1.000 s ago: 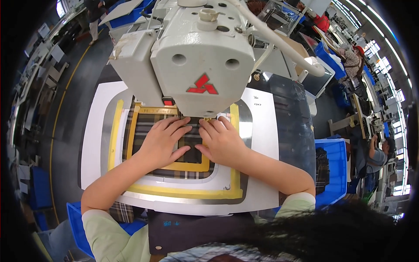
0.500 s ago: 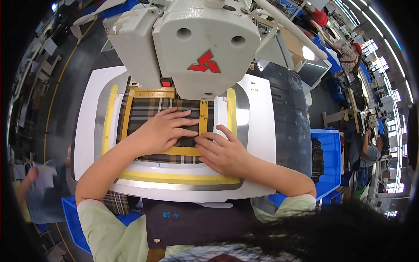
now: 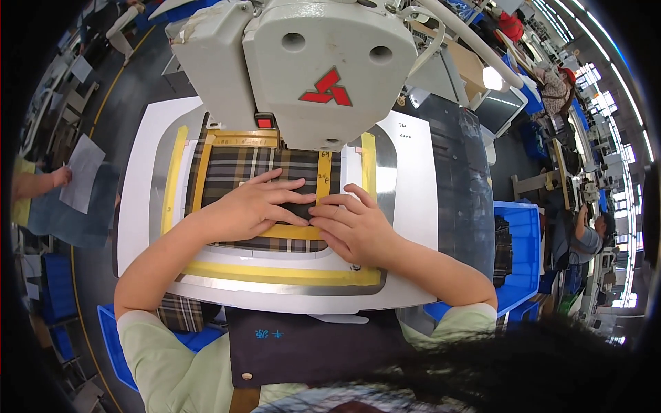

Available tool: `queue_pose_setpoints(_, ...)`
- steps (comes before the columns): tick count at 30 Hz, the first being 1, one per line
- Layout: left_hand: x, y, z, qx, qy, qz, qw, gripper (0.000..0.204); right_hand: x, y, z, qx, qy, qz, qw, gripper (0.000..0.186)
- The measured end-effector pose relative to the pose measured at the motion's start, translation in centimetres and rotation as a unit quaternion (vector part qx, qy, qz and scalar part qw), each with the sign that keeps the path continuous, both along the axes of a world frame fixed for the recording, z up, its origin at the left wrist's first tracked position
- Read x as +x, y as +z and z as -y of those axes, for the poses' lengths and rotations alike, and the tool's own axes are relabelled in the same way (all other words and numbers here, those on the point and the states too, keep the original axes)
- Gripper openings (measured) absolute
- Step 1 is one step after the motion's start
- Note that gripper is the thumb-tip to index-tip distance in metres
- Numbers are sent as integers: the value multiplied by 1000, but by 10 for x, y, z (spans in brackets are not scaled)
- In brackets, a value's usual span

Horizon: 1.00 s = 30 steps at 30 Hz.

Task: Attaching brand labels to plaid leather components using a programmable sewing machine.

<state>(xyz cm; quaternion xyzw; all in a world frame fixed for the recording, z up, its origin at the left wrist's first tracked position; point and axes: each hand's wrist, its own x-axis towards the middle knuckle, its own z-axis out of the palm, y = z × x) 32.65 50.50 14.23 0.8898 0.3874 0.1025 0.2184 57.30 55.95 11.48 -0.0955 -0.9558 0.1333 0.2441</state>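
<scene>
Dark plaid fabric (image 3: 234,165) lies flat inside a yellow rectangular frame (image 3: 201,180) on a white template board (image 3: 416,206) with yellow tape strips. My left hand (image 3: 251,208) rests on the fabric, fingers spread and pointing right; its fingertips reach toward the frame's right bar. At the frame's lower right corner lies my right hand (image 3: 361,226), its fingers stretched out and slightly apart, the tips close to those of the left. Neither hand grasps anything. The white sewing machine head (image 3: 330,58) overhangs the frame's far side and hides part of it.
A blue bin (image 3: 525,255) with dark cloth stands at the right. Another blue bin (image 3: 118,347), with plaid cloth (image 3: 180,313) by it, sits at the lower left. A person holding a white paper (image 3: 84,172) is at the far left; other people work at the right.
Both hands stay on the frame and fabric, with my left fingertips slightly lower and right fingers shifted a little. The person at the left has come further up with the paper.
</scene>
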Motion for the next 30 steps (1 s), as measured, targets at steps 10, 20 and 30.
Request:
queue_pose_setpoints(10, 18, -6, -7, 92, 107, 47, 989, 24, -4, 3, 19, 117, -6, 56, 992, 27)
queue_pose_setpoints(20, 17, -14, -3, 145, 84, -3, 986, 31, -5, 0, 24, 127, -8, 50, 991, 30)
queue_pose_setpoints(30, 19, -9, -2, 164, 66, -26, 984, 29, -5, 0, 25, 134, 7, 48, 990, 30)
